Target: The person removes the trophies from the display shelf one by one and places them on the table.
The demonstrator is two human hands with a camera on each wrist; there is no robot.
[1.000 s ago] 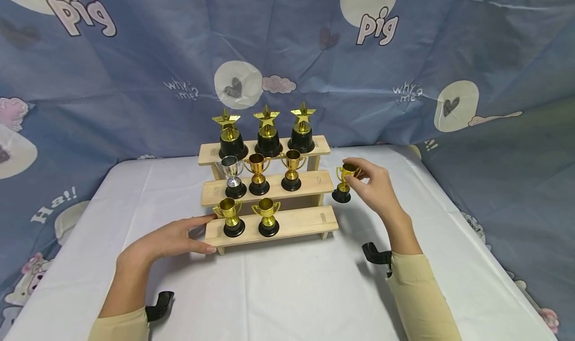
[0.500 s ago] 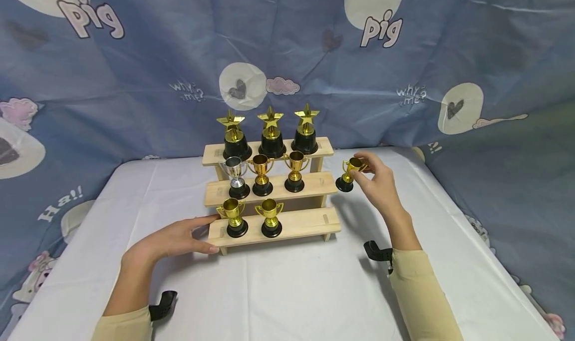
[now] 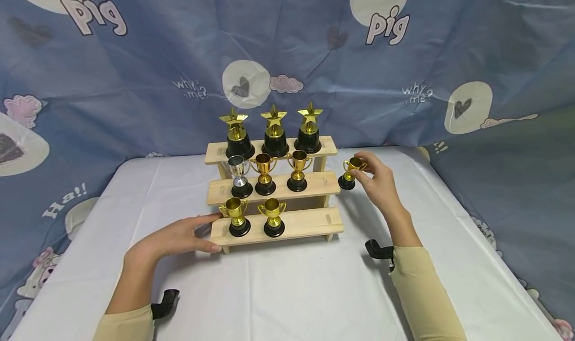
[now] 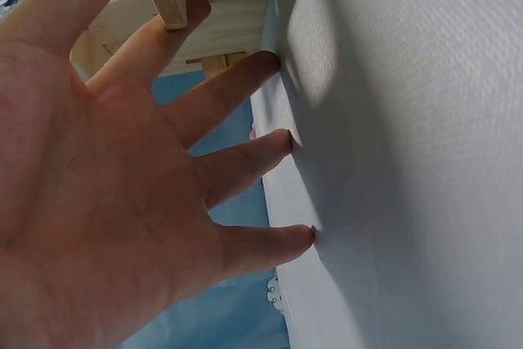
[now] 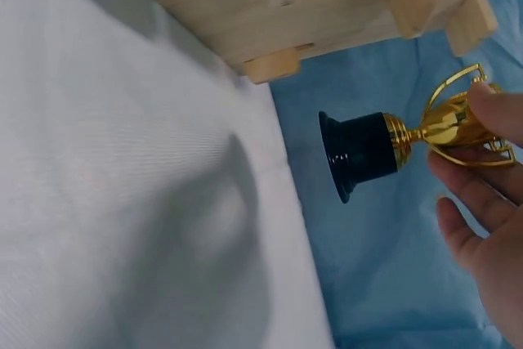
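Observation:
A small gold trophy cup with a black base is in my right hand, just right of the wooden display stand. In the right wrist view the thumb and fingers pinch its gold cup, and the black base hangs free of the shelves. My left hand holds the left end of the lowest shelf between thumb and index finger. Its other fingers spread straight, tips right at the white cloth. Two gold cups stand upright on that lowest shelf, left of its bare right part.
The middle shelf bears a silver cup and two orange-gold cups. Three star trophies line the top shelf. White cloth covers the table, and a blue printed curtain hangs behind and at the sides.
My right hand has shifted the gold trophy cup up and farther back beside the stand. The view has swung slightly left. My left hand stays at the shelf's end.

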